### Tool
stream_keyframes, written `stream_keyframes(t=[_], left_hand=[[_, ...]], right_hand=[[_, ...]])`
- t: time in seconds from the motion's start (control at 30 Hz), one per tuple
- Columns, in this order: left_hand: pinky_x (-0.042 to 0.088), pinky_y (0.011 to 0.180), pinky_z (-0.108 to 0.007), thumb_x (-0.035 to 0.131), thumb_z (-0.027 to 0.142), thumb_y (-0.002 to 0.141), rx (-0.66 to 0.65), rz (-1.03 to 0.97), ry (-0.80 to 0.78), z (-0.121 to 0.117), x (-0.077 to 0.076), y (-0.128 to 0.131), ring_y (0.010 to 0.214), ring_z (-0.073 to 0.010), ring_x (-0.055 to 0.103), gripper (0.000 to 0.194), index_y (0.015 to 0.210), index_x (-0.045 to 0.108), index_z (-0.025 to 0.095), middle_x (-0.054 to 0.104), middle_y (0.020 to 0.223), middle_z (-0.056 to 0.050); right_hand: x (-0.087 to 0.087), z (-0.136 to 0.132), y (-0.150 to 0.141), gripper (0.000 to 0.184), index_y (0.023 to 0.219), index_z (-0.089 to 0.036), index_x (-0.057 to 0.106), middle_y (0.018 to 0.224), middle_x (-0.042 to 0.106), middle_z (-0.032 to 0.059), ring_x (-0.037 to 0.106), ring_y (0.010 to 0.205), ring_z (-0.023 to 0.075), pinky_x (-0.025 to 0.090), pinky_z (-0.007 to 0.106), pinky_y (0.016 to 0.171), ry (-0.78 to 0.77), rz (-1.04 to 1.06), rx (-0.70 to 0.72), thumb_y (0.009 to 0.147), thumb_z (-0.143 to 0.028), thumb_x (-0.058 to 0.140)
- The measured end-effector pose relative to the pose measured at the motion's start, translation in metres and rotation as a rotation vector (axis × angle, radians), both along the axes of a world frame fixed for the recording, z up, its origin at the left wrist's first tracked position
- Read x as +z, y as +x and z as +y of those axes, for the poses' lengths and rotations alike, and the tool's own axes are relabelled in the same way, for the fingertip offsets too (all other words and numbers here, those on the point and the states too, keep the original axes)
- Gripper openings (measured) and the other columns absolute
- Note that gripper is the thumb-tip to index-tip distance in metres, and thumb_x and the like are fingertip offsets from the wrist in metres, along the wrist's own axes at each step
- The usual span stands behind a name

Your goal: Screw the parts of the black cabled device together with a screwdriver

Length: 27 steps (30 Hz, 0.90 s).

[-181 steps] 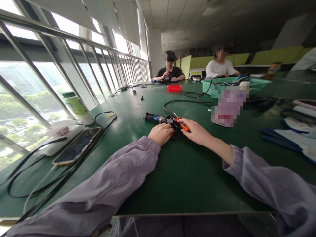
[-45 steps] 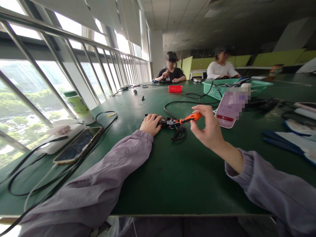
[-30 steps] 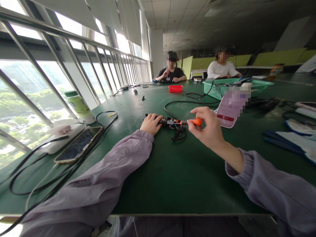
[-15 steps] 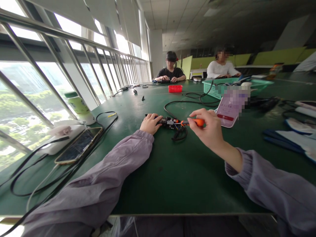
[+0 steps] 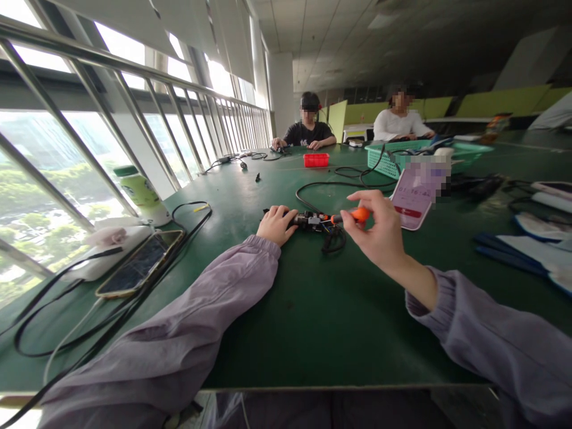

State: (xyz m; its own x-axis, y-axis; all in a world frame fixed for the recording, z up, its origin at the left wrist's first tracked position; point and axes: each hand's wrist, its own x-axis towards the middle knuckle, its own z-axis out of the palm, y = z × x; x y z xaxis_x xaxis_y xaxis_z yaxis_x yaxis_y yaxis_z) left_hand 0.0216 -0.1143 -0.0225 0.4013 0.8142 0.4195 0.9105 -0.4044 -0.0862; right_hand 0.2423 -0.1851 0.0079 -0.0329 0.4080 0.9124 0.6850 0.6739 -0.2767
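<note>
A dark device [image 5: 313, 221] with exposed parts and wires lies on the green table. My left hand [image 5: 277, 226] is closed over its left end and covers that part. Between thumb and fingers, my right hand [image 5: 378, 226] holds a screwdriver with an orange and black handle [image 5: 361, 214]. The screwdriver points left, with its thin shaft at the right part of the device; the exact contact of its tip is too small to make out. A short coil of black cable [image 5: 333, 240] lies just in front of the device.
A phone [image 5: 420, 190] stands tilted behind my right hand, near a green basket [image 5: 384, 162] of cables. Farther back are a red tray [image 5: 316, 160] and two people. To the left are another phone [image 5: 140, 265], a bottle [image 5: 142, 193] and cables; gloves [image 5: 522, 250] lie right.
The device and my left hand have shifted slightly right. The screwdriver handle now tilts up more at its right end. Across the table, one person's hands have moved apart.
</note>
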Motion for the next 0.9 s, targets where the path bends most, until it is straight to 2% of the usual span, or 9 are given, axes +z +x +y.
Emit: stream_keyframes(t=[0.1, 0.3, 0.47, 0.53, 0.63, 0.7, 0.8, 0.83, 0.9], left_hand=[[0.039, 0.097, -0.038, 0.049, 0.033, 0.086, -0.01, 0.001, -0.005, -0.0004, 0.0003, -0.0004, 0.11, -0.0247, 0.041, 0.042, 0.127, 0.049, 0.022, 0.051, 0.119, -0.008], [0.041, 0.096, -0.04, 0.048, 0.032, 0.086, -0.014, -0.005, -0.006, -0.0017, 0.001, 0.0002, 0.111, -0.0254, 0.04, 0.041, 0.126, 0.049, 0.022, 0.051, 0.119, -0.009], [0.041, 0.096, -0.041, 0.048, 0.031, 0.086, -0.021, -0.019, -0.005, -0.0002, -0.0001, -0.0001, 0.112, -0.0252, 0.04, 0.042, 0.126, 0.048, 0.023, 0.05, 0.119, -0.009], [0.041, 0.096, -0.04, 0.047, 0.031, 0.086, -0.013, -0.006, -0.011, 0.0, 0.0, -0.0001, 0.112, -0.0251, 0.04, 0.042, 0.127, 0.047, 0.022, 0.05, 0.121, -0.009], [0.042, 0.096, -0.039, 0.046, 0.031, 0.086, -0.005, 0.006, -0.019, -0.0005, 0.0006, 0.0003, 0.113, -0.0254, 0.039, 0.043, 0.128, 0.047, 0.021, 0.05, 0.122, -0.009], [0.042, 0.095, -0.04, 0.047, 0.031, 0.086, -0.008, -0.001, -0.016, -0.0008, 0.0007, 0.0005, 0.113, -0.0256, 0.039, 0.043, 0.128, 0.047, 0.021, 0.05, 0.121, -0.009], [0.043, 0.095, -0.041, 0.048, 0.031, 0.086, -0.016, -0.02, -0.011, -0.0008, 0.0002, 0.0004, 0.112, -0.0256, 0.04, 0.041, 0.126, 0.048, 0.023, 0.05, 0.12, -0.009], [0.043, 0.095, -0.041, 0.048, 0.03, 0.086, -0.018, -0.024, -0.011, -0.0008, -0.0001, 0.0003, 0.112, -0.0255, 0.04, 0.041, 0.126, 0.048, 0.023, 0.05, 0.119, -0.009], [0.043, 0.095, -0.041, 0.048, 0.03, 0.085, -0.022, -0.027, -0.008, -0.0008, -0.0002, -0.0001, 0.112, -0.0255, 0.04, 0.041, 0.126, 0.048, 0.023, 0.05, 0.119, -0.009]], right_hand=[[-0.001, 0.0012, 0.0009, 0.032, 0.104, -0.022, 0.051, 0.082, 0.059, 0.0022, 0.055, 0.075, 0.0187, 0.045, 0.036, 0.074, 0.032, 0.001, 0.05, 0.072, -0.022, 0.057], [0.0007, -0.0011, 0.0001, 0.01, 0.083, -0.025, 0.054, 0.057, 0.05, -0.0033, 0.051, 0.063, 0.0172, 0.043, 0.035, 0.073, 0.016, -0.059, -0.017, 0.075, -0.028, 0.059], [0.0009, -0.0012, 0.0002, 0.032, 0.103, -0.023, 0.051, 0.084, 0.06, 0.0024, 0.055, 0.076, 0.0189, 0.045, 0.036, 0.075, 0.045, -0.025, 0.057, 0.071, -0.022, 0.057], [0.0008, -0.0013, 0.0001, 0.025, 0.097, -0.024, 0.053, 0.074, 0.059, 0.0007, 0.055, 0.074, 0.0193, 0.044, 0.036, 0.074, 0.04, -0.05, 0.043, 0.072, -0.023, 0.058], [0.0008, -0.0017, -0.0002, 0.01, 0.083, -0.025, 0.055, 0.054, 0.051, -0.0032, 0.051, 0.065, 0.0185, 0.043, 0.035, 0.073, 0.018, -0.071, -0.003, 0.075, -0.029, 0.059], [0.0007, -0.0014, 0.0001, 0.014, 0.088, -0.024, 0.055, 0.059, 0.052, -0.0027, 0.052, 0.065, 0.0179, 0.044, 0.035, 0.072, 0.02, -0.041, 0.0, 0.075, -0.028, 0.058], [0.0002, -0.0004, 0.001, 0.031, 0.103, -0.023, 0.052, 0.078, 0.058, 0.0011, 0.054, 0.072, 0.0181, 0.045, 0.035, 0.073, 0.037, -0.002, 0.04, 0.072, -0.023, 0.057], [0.0002, -0.0001, 0.0011, 0.032, 0.103, -0.023, 0.051, 0.079, 0.059, 0.0013, 0.054, 0.072, 0.0181, 0.045, 0.035, 0.073, 0.038, -0.003, 0.044, 0.072, -0.023, 0.057], [0.0004, -0.0001, 0.0009, 0.022, 0.094, -0.024, 0.054, 0.069, 0.057, -0.001, 0.053, 0.067, 0.0176, 0.044, 0.035, 0.073, 0.026, -0.018, 0.016, 0.072, -0.024, 0.058]])
